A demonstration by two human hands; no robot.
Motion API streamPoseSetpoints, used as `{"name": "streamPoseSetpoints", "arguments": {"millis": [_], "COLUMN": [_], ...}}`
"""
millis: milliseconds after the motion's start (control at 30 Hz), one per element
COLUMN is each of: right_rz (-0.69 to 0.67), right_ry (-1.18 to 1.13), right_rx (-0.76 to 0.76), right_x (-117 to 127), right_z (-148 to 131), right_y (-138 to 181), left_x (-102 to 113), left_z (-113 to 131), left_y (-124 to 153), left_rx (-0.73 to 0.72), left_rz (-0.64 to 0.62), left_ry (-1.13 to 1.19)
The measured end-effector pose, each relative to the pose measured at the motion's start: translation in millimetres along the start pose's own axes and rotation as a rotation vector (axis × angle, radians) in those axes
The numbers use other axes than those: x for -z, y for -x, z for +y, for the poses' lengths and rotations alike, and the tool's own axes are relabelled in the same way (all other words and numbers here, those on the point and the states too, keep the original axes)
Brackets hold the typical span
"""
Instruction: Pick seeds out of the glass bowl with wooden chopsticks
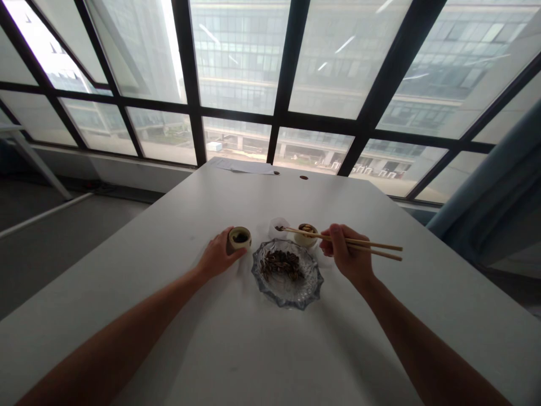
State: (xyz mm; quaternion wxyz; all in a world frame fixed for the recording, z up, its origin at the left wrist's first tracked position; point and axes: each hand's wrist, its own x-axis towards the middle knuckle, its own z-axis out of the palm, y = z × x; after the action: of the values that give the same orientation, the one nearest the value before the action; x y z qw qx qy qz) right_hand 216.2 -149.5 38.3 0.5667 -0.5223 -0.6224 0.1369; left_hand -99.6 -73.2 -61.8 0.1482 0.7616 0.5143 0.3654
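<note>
My left hand [217, 256] is wrapped round a small pale cup [240, 246] with something dark inside, standing on the white table. In my right hand [349, 254] is a pair of wooden chopsticks [374, 246], pointing left. Their tips reach into a small clear cup [276, 222] that holds a few dark bits. Below the chopsticks stands a second pale cup [305, 242] with light brown pieces in it. Nearest to me, between my hands, sits a scalloped glass bowl [313, 285] with dark striped seeds [282, 264], seemingly sunflower seeds, mostly toward its far side.
The white table [262, 355] runs away from me toward a wall of dark-framed windows. White paper sheets [243, 167] lie at its far edge, near two round holes in the tabletop. A blue-grey curtain [486, 197] hangs at the right.
</note>
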Motion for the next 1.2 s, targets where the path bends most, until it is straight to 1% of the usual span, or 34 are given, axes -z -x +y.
{"name": "streamPoseSetpoints", "arguments": {"millis": [100, 200, 300, 400, 467, 567, 667, 733, 833, 933, 1100, 1200], "right_rz": [-0.149, -0.269, -0.336, -0.388, -0.392, -0.320, -0.247, -0.235, -0.260, -0.298, -0.348, -0.353], "right_ry": [0.029, 0.106, 0.157, 0.165, 0.142, 0.077, 0.032, 0.043, 0.116, 0.181, 0.228, 0.237], "right_rx": [-0.055, -0.065, -0.053, -0.020, -0.001, -0.003, -0.023, -0.026, -0.001, 0.063, 0.197, 0.228], "right_x": [17.7, 28.8, 27.4, 16.9, 9.9, 4.7, 6.0, 8.4, 12.0, 14.2, 15.6, 16.4], "right_z": [-8.5, -14.6, -18.1, -18.9, -17.3, -11.5, -4.4, -0.9, 0.5, -1.7, -7.0, -7.6], "right_y": [7.3, 12.0, 14.2, 15.7, 17.1, 19.8, 22.3, 23.7, 25.3, 26.5, 27.3, 28.1], "left_x": [-0.1, 0.1, 0.5, 1.0, 1.0, 0.4, -0.6, -1.2, -1.7, -1.7, -0.8, -0.2], "left_z": [-1.2, -0.9, 1.0, 2.8, 3.4, 3.3, 2.9, 2.5, 1.7, 0.8, 0.9, 1.5], "left_y": [0.4, 0.7, 0.5, 0.2, 0.0, 0.1, 0.1, 0.0, -0.2, -0.3, -0.8, -1.3], "left_rx": [0.005, 0.007, 0.006, 0.010, 0.011, 0.010, 0.007, 0.001, -0.005, -0.009, -0.009, -0.004], "left_rz": [0.000, 0.002, -0.001, -0.001, -0.005, -0.008, 0.001, 0.002, -0.011, -0.014, 0.001, -0.007], "left_ry": [-0.009, -0.014, -0.014, -0.022, -0.028, -0.033, -0.038, -0.042, -0.044, -0.045, -0.035, -0.024]}}
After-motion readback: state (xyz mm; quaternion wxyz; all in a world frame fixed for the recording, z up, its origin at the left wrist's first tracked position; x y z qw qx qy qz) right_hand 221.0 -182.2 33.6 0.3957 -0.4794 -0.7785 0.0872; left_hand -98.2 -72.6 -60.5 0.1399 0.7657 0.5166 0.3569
